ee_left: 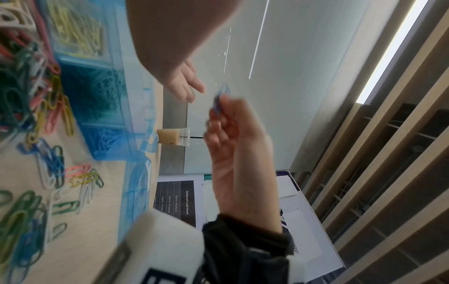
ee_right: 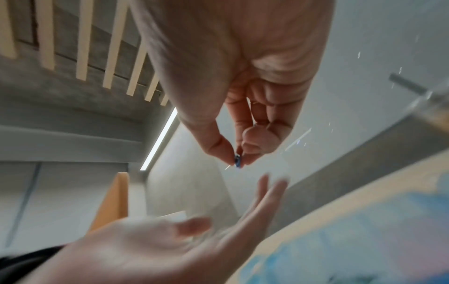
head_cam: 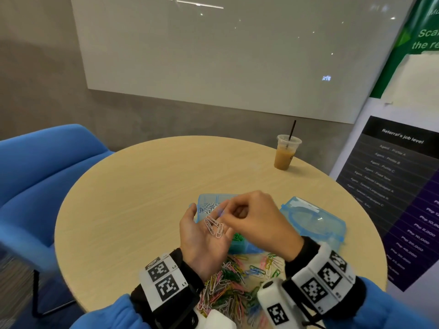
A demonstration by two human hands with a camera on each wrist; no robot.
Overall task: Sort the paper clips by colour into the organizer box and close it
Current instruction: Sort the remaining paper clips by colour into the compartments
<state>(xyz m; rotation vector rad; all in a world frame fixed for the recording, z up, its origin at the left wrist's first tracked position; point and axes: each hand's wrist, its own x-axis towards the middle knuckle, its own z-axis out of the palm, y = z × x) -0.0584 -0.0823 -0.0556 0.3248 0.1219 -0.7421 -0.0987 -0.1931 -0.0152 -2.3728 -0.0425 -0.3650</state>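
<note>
My left hand (head_cam: 202,236) lies palm up and flat over the blue organizer box (head_cam: 215,196), with a few white paper clips (head_cam: 214,227) resting on the palm. Just above its fingers my right hand (head_cam: 249,217) pinches a blue paper clip (ee_right: 237,161) between thumb and forefinger; the same blue paper clip (ee_left: 220,98) shows in the left wrist view. Yellow clips (ee_left: 77,36), green clips (ee_left: 102,90) and blue clips (ee_left: 107,136) fill separate compartments of the box. A mixed pile of coloured clips (head_cam: 235,283) lies on the table near my wrists. My hands hide most of the box.
The box's detached clear blue lid (head_cam: 313,222) lies to the right of the box. An iced drink cup with a straw (head_cam: 286,154) stands at the far right of the round wooden table (head_cam: 142,198). A blue chair (head_cam: 47,167) is on the left.
</note>
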